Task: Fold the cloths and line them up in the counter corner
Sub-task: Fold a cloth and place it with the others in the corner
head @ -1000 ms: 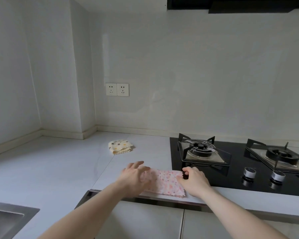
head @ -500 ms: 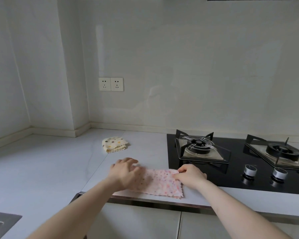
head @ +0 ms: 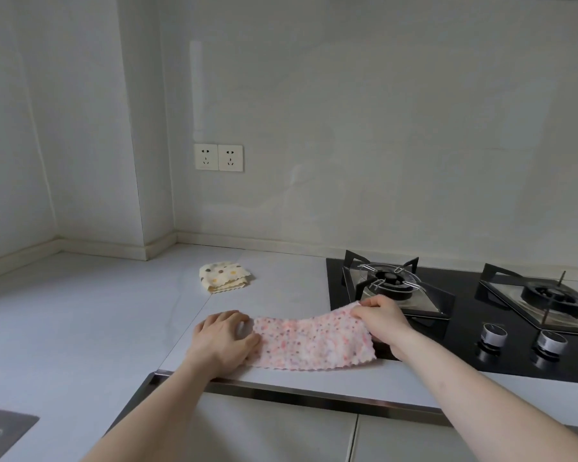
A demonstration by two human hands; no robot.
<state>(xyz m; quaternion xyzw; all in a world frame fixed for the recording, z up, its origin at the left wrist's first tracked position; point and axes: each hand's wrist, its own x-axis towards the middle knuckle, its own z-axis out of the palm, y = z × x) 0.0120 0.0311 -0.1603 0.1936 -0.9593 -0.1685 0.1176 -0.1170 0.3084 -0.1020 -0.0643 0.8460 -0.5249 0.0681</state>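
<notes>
A pink speckled cloth lies near the front edge of the white counter, folded into a strip. My left hand presses flat on its left end. My right hand pinches the cloth's right end and holds it lifted off the counter, beside the hob. A yellow dotted cloth sits folded farther back on the counter, apart from both hands, in front of the wall corner.
A black gas hob with two burners and two knobs fills the right side, touching the cloth's right end. Two wall sockets sit above the counter. A sink edge shows at the lower left.
My right hand has raised the pink cloth's right end off the counter and begun carrying it leftward. My left hand stays pressed on the left end.
</notes>
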